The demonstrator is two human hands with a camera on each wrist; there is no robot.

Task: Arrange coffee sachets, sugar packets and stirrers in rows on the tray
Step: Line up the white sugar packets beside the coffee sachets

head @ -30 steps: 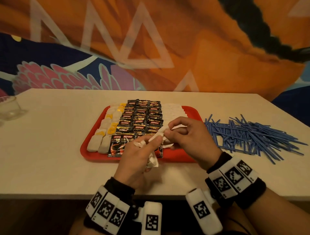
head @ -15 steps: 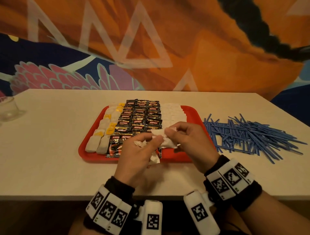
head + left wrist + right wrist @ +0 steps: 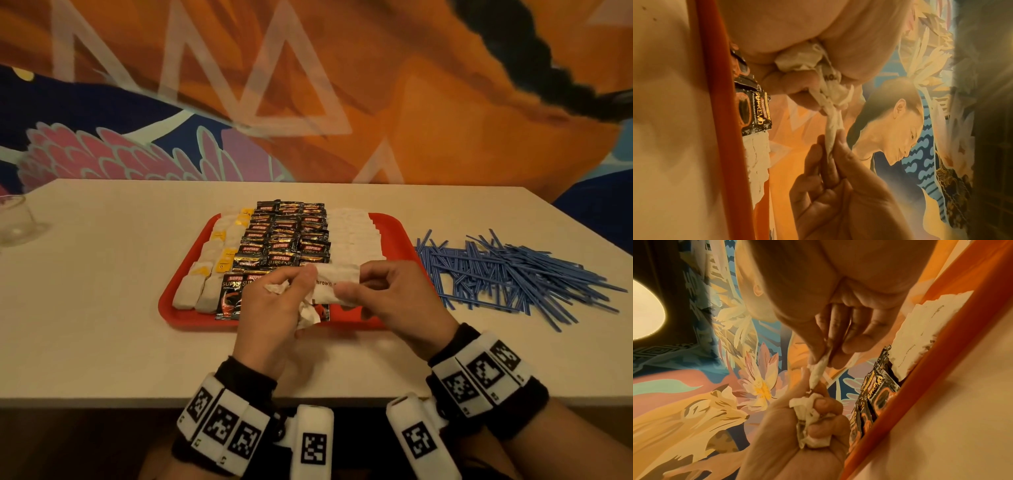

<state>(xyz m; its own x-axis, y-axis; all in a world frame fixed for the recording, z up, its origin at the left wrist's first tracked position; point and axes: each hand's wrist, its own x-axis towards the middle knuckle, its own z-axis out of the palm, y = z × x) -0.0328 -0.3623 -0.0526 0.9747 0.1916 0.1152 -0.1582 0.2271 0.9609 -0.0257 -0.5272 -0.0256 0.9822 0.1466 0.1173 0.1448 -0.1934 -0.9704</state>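
While a white packet is stretched between both hands over the tray's near edge, right hand pinches one end, left hand clutches spare packets; lay it flat, overlapping the white row.

Red tray with rowed black coffee sachets, white sugar packets; blue stirrers heaped beside it.
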